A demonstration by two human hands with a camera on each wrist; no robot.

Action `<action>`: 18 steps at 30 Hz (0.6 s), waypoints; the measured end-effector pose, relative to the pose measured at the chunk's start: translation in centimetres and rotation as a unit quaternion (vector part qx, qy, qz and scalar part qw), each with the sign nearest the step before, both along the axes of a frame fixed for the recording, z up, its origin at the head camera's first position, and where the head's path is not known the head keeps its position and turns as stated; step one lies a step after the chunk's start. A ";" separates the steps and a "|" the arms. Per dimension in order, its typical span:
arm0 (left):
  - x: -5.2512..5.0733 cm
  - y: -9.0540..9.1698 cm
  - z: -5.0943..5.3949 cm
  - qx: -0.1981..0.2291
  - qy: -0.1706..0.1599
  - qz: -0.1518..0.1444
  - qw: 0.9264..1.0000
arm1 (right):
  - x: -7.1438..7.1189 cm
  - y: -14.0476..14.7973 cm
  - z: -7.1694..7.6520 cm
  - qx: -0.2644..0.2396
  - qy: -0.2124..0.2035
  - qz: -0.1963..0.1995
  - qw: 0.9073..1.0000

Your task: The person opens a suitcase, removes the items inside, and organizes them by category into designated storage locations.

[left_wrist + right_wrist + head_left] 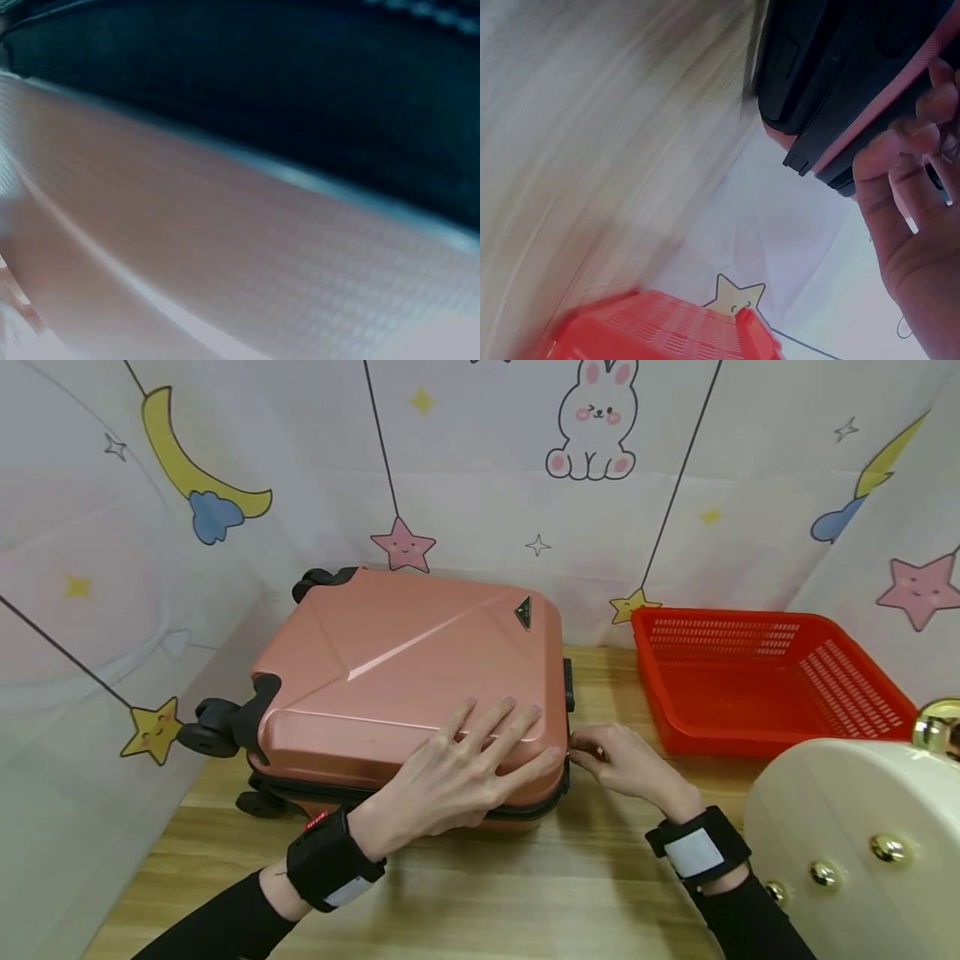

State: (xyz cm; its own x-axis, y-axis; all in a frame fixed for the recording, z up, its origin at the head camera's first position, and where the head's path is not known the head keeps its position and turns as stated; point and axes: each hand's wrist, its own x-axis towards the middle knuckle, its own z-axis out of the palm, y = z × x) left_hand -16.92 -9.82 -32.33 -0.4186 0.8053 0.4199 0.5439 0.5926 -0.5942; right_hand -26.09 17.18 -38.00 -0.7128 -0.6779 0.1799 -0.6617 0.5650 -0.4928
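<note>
A pink hard-shell suitcase [420, 652] lies flat on the wooden table, its wheels to the left and a black side handle [568, 685] on the right. My left hand [472, 768] rests on its front right part, fingers spread over the shell. At the right side, near the front corner, my right hand [618, 767] pinches a small zipper pull, mostly hidden by the fingers. Some shiny metal [949, 146] shows by the fingertips in the right wrist view. Close up in the left wrist view are the pink shell [187, 217] and a dark band [262, 82] with zipper teeth.
Right of the suitcase stands a red plastic basket [667, 727] with slotted walls. A cream rounded case [847, 827] with gold studs is at the front right. Behind hangs a white cloth [480, 468] printed with stars, moons and a rabbit. Wooden tabletop [450, 902] shows in front.
</note>
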 end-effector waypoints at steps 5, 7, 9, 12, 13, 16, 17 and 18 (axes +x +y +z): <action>0.0 0.1 0.0 -0.004 -0.002 0.003 1.000 | -0.4 0.3 0.3 -0.018 -0.040 0.020 0.999; 0.0 0.0 0.0 -0.001 -0.007 0.003 1.000 | -0.5 0.2 0.3 -0.019 -0.029 0.025 0.999; 0.0 0.0 0.0 -0.003 -0.007 0.004 1.000 | -0.6 0.1 0.2 -0.016 -0.008 0.026 0.999; 0.0 0.1 0.0 -0.005 -0.008 0.002 1.000 | -0.6 0.2 -0.2 -0.020 -0.006 0.032 0.999; 0.0 0.1 0.0 -0.006 -0.008 0.002 1.000 | -0.6 0.4 -0.3 -0.025 -0.017 0.036 0.999; 0.0 0.1 0.0 -0.007 -0.011 0.002 1.000 | -0.6 0.9 -0.3 -0.044 -0.073 0.050 0.995; 0.0 0.0 0.0 -0.007 -0.012 0.004 1.000 | -0.7 1.0 -0.2 -0.049 -0.087 0.050 0.994; 0.0 0.0 0.0 -0.007 -0.012 0.006 1.000 | -0.8 1.1 -0.2 -0.054 -0.097 0.050 0.993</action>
